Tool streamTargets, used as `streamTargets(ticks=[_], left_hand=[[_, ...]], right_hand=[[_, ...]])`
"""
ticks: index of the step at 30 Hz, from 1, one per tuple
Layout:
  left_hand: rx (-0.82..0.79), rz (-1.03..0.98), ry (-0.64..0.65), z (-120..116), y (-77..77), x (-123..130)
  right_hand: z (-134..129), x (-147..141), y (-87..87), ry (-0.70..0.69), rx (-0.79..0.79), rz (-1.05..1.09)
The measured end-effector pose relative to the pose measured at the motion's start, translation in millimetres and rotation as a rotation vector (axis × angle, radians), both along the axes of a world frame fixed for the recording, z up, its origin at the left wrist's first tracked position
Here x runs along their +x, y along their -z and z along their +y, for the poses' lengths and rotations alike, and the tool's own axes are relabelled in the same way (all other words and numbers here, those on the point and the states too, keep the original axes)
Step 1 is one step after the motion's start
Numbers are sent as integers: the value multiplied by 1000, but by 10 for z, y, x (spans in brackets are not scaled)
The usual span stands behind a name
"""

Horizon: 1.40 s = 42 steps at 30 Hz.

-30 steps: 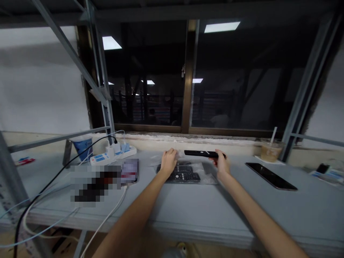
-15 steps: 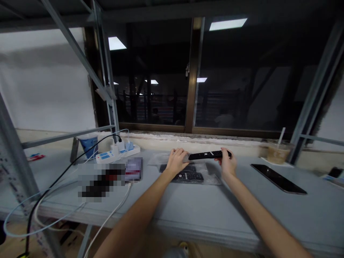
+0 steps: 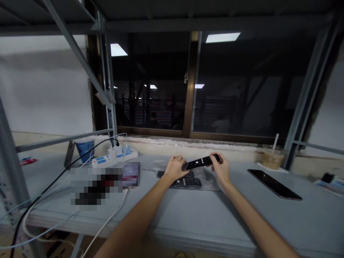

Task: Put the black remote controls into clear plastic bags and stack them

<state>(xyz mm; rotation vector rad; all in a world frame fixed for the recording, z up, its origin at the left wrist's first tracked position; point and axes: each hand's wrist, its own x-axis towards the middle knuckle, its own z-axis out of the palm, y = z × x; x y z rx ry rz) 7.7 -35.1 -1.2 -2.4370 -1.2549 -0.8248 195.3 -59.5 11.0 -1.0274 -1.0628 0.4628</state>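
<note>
A black remote control (image 3: 202,162) with several light buttons is held above the table, its right end higher than its left. My right hand (image 3: 220,167) is closed around the right end. At the other end, my left hand (image 3: 175,167) is closed with bent fingers on what looks like a clear plastic bag (image 3: 184,167); the fingers hide much of it. Beneath the hands lie more black remotes (image 3: 188,182) in clear plastic, partly covered by my left hand and wrist.
A dark phone (image 3: 274,183) lies at the right, before a lidded drink cup (image 3: 273,157) with a straw. To the left are a white power strip (image 3: 115,158) with plugs and cables, a blue cup (image 3: 85,149) and a blurred-out patch. Metal shelf posts flank the table.
The held remote has gone from nearly level to tilted, its left end lower and nearer my left fingers. My right hand has shifted slightly left. The camera view has tilted up a little.
</note>
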Motion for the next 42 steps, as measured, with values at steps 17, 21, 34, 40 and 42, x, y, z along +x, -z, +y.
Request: streamTargets(ticks=[17, 21, 34, 40, 42], left_hand=[[50, 6, 9, -64, -72, -6], [64, 17, -6, -61, -75, -3], [75, 73, -17, -54, -50, 31], [103, 108, 11, -85, -40, 102], [109, 113, 29, -101, -35, 122]], right_hand=[[32, -55, 80, -716, -305, -68], [39, -54, 93, -700, -319, -72], [-4, -107, 94, -635, -311, -153], [-9, -142, 127, -619, -301, -148], [-14, -152, 127, -614, -287, -159]])
